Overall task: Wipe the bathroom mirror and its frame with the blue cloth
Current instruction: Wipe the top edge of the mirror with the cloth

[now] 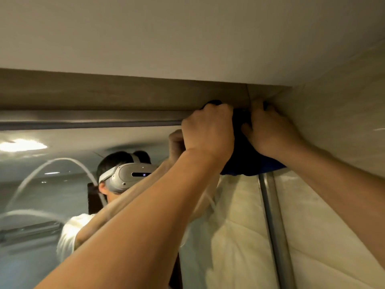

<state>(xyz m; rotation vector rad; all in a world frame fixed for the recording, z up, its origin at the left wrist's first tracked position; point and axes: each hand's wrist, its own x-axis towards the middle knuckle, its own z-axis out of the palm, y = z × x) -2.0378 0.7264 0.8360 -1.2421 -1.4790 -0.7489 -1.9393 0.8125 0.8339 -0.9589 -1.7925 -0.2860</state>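
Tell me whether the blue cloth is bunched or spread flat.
Bunched: the blue cloth is gathered between the left hand and right hand, hanging in folds.

cloth (248, 157): dark blue (plain) | mirror frame (83, 124): grey metal | wall tiles (343, 126): beige | ceiling (187, 34): off-white

The mirror (62, 195) fills the lower left, with the frame (89, 123) running along its top edge and down its right side. The ceiling (187, 34) lies above, the side wall (343, 132) to the right. Both hands reach up into the top right corner of the frame: the left hand (208, 132) to the left, the right hand (270, 132) beside the wall. The cloth (248, 159) sits between them and hangs below, over the glass.
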